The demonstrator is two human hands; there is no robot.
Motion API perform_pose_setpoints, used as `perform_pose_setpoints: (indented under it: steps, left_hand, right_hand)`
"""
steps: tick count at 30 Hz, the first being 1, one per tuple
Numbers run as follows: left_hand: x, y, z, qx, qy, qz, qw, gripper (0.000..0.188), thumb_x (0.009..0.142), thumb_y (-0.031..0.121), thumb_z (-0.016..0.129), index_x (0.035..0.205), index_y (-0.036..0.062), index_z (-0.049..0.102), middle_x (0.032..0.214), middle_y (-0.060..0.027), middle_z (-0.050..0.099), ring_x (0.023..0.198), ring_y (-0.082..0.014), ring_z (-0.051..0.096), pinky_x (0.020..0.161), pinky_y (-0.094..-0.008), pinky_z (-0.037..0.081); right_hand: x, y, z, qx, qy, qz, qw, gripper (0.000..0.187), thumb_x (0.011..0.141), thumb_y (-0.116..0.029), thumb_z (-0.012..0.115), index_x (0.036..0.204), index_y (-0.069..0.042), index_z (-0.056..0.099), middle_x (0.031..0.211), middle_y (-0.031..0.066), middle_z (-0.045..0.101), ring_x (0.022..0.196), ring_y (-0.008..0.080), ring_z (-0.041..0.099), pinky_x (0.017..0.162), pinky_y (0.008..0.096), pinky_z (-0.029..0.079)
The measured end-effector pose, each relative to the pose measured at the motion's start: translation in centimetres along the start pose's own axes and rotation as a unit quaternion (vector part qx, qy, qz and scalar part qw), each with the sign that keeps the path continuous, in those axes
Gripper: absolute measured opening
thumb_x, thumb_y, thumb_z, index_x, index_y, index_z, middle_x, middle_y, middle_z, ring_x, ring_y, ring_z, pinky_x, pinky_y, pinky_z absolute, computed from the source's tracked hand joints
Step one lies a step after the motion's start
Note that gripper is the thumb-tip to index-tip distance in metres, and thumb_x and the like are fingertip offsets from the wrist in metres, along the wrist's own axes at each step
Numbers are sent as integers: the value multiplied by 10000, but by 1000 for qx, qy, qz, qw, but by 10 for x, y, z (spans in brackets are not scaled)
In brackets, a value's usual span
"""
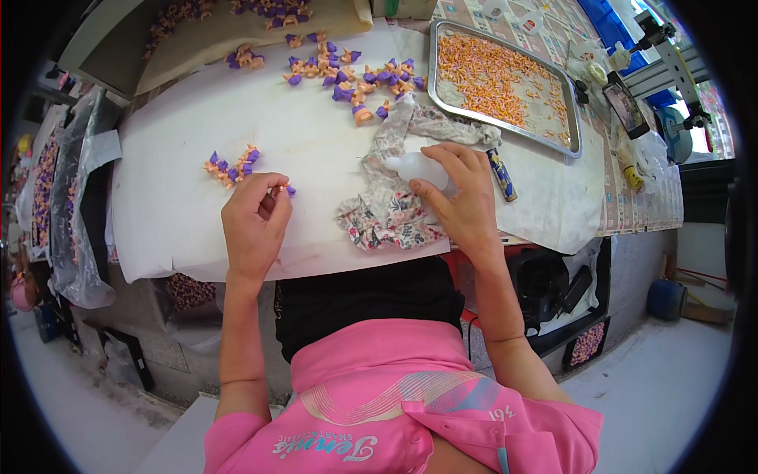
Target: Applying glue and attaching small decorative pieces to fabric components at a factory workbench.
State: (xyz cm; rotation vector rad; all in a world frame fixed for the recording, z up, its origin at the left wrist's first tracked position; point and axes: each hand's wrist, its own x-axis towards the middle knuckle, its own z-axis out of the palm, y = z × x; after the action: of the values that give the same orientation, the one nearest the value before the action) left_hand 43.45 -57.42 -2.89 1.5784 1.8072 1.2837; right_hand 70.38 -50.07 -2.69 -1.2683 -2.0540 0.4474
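Note:
My left hand is closed in a pinch on a small plastic figure part, peach and purple, just above the white table sheet. Most of that piece is hidden by my fingers. My right hand grips a white translucent squeeze bottle, which is tilted with its nozzle pointing left. Under the bottle lies a crumpled floral cloth. Beyond my left hand sits a small cluster of similar purple-and-peach figure parts. A larger group of them is spread farther back.
At the back right, a metal tray holds many tiny orange and pink pieces. A dark blue patterned tube lies beside my right hand. A phone is mounted at the far right. More figure parts lie on brown paper at the back.

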Motion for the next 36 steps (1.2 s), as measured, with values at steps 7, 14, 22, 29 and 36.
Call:
perform_pose_setpoints:
  steps: [7,14,22,29,36]
  left_hand:
    - [24,6,-16,64,54,50,995,163,817,-31,632,972,3,667,931,-61,628,550,-64,489,527,-212,428]
    - [100,-6,-14,49,46,108,992,191,814,-29,608,986,19,674,882,-67,642,662,-123,583,590,-259,480]
    - [166,-29,22,205,-45,183,961,186,806,66,631,983,17,664,917,-115,641,898,-262,593,803,-340,482]
    - [163,-27,29,90,-58,84,991,183,810,33,649,989,-3,627,935,-120,610,834,-214,607,774,-310,503]
    - [125,-14,27,73,-54,80,993,230,813,-4,656,1040,-4,617,912,-85,597,782,-134,587,728,-262,497]
  right_hand:
    - [2,0,-7,5,-49,36,998,465,721,-226,809,1113,-43,637,1067,120,620,1023,305,547,872,386,453]
    - [-5,-7,-13,58,10,37,998,430,753,-213,796,1089,-11,619,1006,135,626,930,302,595,820,371,470]
    - [-13,-14,-34,133,1,42,990,406,787,-206,779,1097,-2,613,991,136,617,897,281,609,785,348,480]
    - [-13,-7,-41,143,1,29,989,385,796,-180,770,1101,-6,613,979,135,615,876,278,618,762,344,490]
    - [-16,-11,-42,204,-5,50,978,434,755,-167,814,1100,0,611,1042,91,609,928,200,601,820,299,471]
